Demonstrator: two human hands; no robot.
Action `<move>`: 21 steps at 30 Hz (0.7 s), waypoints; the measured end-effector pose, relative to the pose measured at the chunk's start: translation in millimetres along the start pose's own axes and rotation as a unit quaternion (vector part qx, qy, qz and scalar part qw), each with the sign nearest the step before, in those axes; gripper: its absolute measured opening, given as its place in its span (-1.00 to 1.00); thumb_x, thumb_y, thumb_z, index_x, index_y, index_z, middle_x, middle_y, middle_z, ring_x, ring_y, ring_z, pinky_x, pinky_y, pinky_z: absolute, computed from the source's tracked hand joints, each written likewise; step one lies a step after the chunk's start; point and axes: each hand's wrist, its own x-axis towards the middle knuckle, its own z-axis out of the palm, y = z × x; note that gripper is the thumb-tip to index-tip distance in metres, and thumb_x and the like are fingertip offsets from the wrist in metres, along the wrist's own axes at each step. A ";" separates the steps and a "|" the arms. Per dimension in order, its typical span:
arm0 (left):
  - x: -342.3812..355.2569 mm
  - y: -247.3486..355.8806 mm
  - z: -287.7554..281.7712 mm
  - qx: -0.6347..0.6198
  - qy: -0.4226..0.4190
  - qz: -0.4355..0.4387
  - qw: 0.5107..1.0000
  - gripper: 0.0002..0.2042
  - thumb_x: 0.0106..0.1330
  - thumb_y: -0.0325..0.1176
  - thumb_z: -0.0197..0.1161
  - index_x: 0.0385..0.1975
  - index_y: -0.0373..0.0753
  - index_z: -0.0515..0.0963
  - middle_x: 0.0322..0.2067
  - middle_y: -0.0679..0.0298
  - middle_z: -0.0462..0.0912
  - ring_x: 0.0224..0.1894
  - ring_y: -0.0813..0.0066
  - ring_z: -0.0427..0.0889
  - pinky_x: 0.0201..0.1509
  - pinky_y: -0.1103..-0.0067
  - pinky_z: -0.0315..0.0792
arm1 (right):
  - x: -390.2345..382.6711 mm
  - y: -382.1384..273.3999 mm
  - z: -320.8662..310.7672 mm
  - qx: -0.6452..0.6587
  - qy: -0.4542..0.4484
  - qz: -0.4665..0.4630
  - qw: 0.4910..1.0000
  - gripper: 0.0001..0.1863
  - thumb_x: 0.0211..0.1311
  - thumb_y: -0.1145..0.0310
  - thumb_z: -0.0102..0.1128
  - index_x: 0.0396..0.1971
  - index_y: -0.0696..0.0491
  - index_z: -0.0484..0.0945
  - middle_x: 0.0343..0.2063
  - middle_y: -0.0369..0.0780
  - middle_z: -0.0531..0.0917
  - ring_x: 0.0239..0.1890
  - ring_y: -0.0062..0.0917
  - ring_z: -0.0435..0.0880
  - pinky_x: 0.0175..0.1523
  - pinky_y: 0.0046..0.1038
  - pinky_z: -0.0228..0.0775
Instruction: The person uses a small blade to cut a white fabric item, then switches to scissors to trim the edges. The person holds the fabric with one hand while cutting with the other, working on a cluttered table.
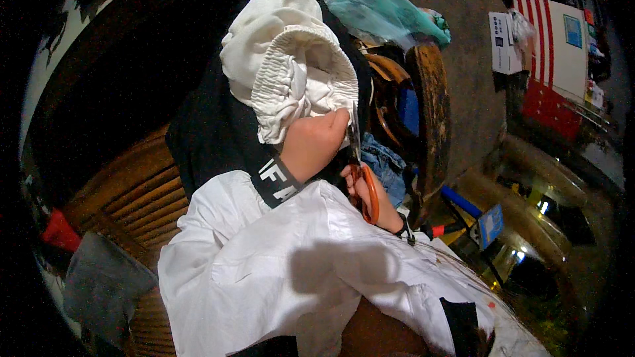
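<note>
A white garment with a gathered elastic waistband [274,69] lies over dark cloth in front of me. My left hand [314,144] is closed in a pinch on the edge of its waistband, with a dark cuff band bearing white print at the wrist. Orange-handled scissors [372,199] are in my right hand [357,186], whose fingers wrap round the handles. Their blades point away from me, right beside the pinched edge and my left fingertips. Whether the blades touch the fabric I cannot tell. A dark bracelet circles my right wrist.
White cloth [264,238] covers my lap, with black cloth [215,119] beyond it. Slatted wooden seating [142,192] is at the left. To the right are blue denim [383,168], a worn wooden edge [430,106] and a greenish plastic bag [380,10]. Boxes [506,43] stand farther off.
</note>
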 end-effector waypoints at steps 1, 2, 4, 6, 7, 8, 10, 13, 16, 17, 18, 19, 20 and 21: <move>-0.2 0.3 -0.2 -0.011 0.001 0.005 1.000 -0.89 0.10 -0.41 0.14 -0.46 -0.18 0.34 -0.65 0.26 0.44 -0.62 0.29 0.54 -0.63 0.46 0.36 | 0.8 5.7 -1.2 -0.029 -0.001 -0.032 0.999 -0.65 0.36 0.11 -0.04 -0.09 0.08 0.32 -0.41 -0.39 0.33 -0.47 -0.76 0.28 -0.40 -0.69 0.16; -0.2 0.6 -0.6 -0.023 0.002 0.010 1.000 -0.90 0.11 -0.42 0.12 -0.46 -0.18 0.34 -0.65 0.26 0.44 -0.62 0.29 0.54 -0.63 0.46 0.37 | 2.6 11.6 -2.0 -0.058 -0.001 -0.063 0.996 -0.70 0.36 0.19 -0.07 -0.08 0.08 0.30 -0.40 -0.39 0.31 -0.50 -0.77 0.26 -0.45 -0.69 0.13; 0.2 3.9 -3.1 -0.037 -0.020 0.003 0.999 -0.86 0.10 -0.41 0.16 -0.45 -0.19 0.33 -0.63 0.20 0.46 -0.60 0.21 0.54 -0.60 0.39 0.38 | 3.3 14.7 -1.6 -0.049 0.001 -0.068 0.997 -0.74 0.36 0.27 -0.10 -0.06 0.08 0.28 -0.40 -0.39 0.30 -0.54 -0.78 0.23 -0.49 -0.69 0.10; -0.7 5.1 -5.9 -0.050 -0.035 -0.001 0.998 -0.85 0.09 -0.40 0.18 -0.44 -0.20 0.32 -0.62 0.17 0.47 -0.59 0.16 0.54 -0.58 0.35 0.38 | 4.6 10.2 0.6 0.027 0.000 -0.013 1.000 -0.75 0.36 0.27 -0.11 -0.07 0.07 0.28 -0.40 -0.38 0.29 -0.54 -0.77 0.23 -0.47 -0.68 0.12; -1.4 5.1 -6.6 -0.057 -0.041 0.000 0.998 -0.85 0.09 -0.40 0.18 -0.44 -0.20 0.32 -0.63 0.17 0.47 -0.60 0.16 0.54 -0.59 0.35 0.38 | 6.1 9.8 0.6 0.032 0.002 -0.002 0.999 -0.74 0.36 0.27 -0.11 -0.06 0.07 0.27 -0.40 -0.38 0.29 -0.54 -0.76 0.22 -0.46 -0.68 0.12; -1.3 5.3 -6.6 -0.066 -0.046 0.004 0.997 -0.85 0.09 -0.40 0.17 -0.44 -0.20 0.32 -0.63 0.17 0.47 -0.60 0.16 0.54 -0.59 0.35 0.38 | 7.9 10.7 -0.4 0.036 0.007 0.009 0.999 -0.74 0.36 0.27 -0.11 -0.05 0.06 0.26 -0.40 -0.38 0.29 -0.54 -0.76 0.22 -0.45 -0.68 0.13; -0.3 7.3 -9.9 -0.065 -0.058 0.010 0.996 -0.85 0.09 -0.40 0.16 -0.44 -0.20 0.32 -0.64 0.17 0.47 -0.60 0.16 0.54 -0.59 0.36 0.39 | 12.9 15.5 -4.8 0.019 0.003 -0.009 1.000 -0.73 0.36 0.25 -0.11 -0.04 0.05 0.26 -0.41 -0.38 0.29 -0.54 -0.75 0.23 -0.44 -0.68 0.14; -0.7 8.5 -10.5 -0.071 -0.068 0.020 0.995 -0.86 0.09 -0.40 0.15 -0.44 -0.21 0.32 -0.64 0.17 0.46 -0.59 0.15 0.55 -0.59 0.37 0.39 | 17.7 19.7 -13.9 -0.003 -0.011 -0.039 0.999 -0.66 0.37 0.12 -0.08 -0.06 0.06 0.28 -0.38 -0.37 0.33 -0.46 -0.73 0.28 -0.35 -0.66 0.21; -1.7 12.7 -15.9 -0.091 -0.068 0.028 0.993 -0.86 0.08 -0.41 0.14 -0.44 -0.22 0.31 -0.64 0.16 0.46 -0.58 0.14 0.55 -0.58 0.37 0.39 | 18.8 7.9 -12.7 0.053 0.001 0.021 0.998 -0.54 0.35 -0.06 -0.05 -0.13 0.08 0.34 -0.33 -0.35 0.39 -0.32 -0.68 0.36 -0.19 -0.62 0.30; -2.2 14.0 -18.3 -0.100 -0.067 0.030 0.992 -0.86 0.08 -0.42 0.14 -0.44 -0.22 0.31 -0.64 0.16 0.45 -0.58 0.13 0.55 -0.58 0.37 0.40 | 19.6 5.7 -10.3 0.063 0.012 0.026 0.998 -0.55 0.35 -0.07 -0.05 -0.17 0.08 0.35 -0.36 -0.35 0.40 -0.35 -0.67 0.37 -0.22 -0.61 0.31; -3.3 13.8 -19.0 -0.107 -0.072 0.027 0.991 -0.85 0.08 -0.42 0.14 -0.43 -0.23 0.31 -0.64 0.16 0.45 -0.57 0.13 0.55 -0.58 0.36 0.40 | 20.2 3.6 -8.6 0.073 0.023 0.030 0.997 -0.55 0.35 -0.07 -0.06 -0.20 0.08 0.35 -0.39 -0.34 0.41 -0.38 -0.67 0.38 -0.25 -0.61 0.32; -4.3 13.4 -19.7 -0.114 -0.076 0.024 0.990 -0.85 0.07 -0.42 0.14 -0.43 -0.23 0.31 -0.64 0.16 0.46 -0.57 0.12 0.55 -0.58 0.36 0.40 | 20.5 1.1 -8.5 0.047 0.016 0.034 0.998 -0.56 0.35 -0.07 -0.07 -0.23 0.07 0.35 -0.41 -0.33 0.41 -0.42 -0.67 0.38 -0.33 -0.61 0.31; -5.0 13.0 -19.5 -0.122 -0.080 0.021 0.989 -0.85 0.07 -0.42 0.14 -0.43 -0.23 0.31 -0.64 0.16 0.46 -0.57 0.12 0.55 -0.57 0.36 0.40 | 20.8 -1.2 -10.2 0.020 0.011 0.038 0.999 -0.56 0.35 -0.08 -0.08 -0.25 0.07 0.35 -0.44 -0.32 0.41 -0.47 -0.67 0.38 -0.40 -0.61 0.29; -5.2 12.9 -19.9 -0.124 -0.079 0.021 0.989 -0.85 0.07 -0.43 0.14 -0.43 -0.23 0.31 -0.64 0.16 0.46 -0.57 0.11 0.55 -0.57 0.35 0.39 | 21.3 -2.5 -11.2 -0.007 0.005 0.042 0.999 -0.56 0.36 -0.08 -0.09 -0.28 0.07 0.35 -0.46 -0.31 0.42 -0.52 -0.67 0.39 -0.47 -0.62 0.28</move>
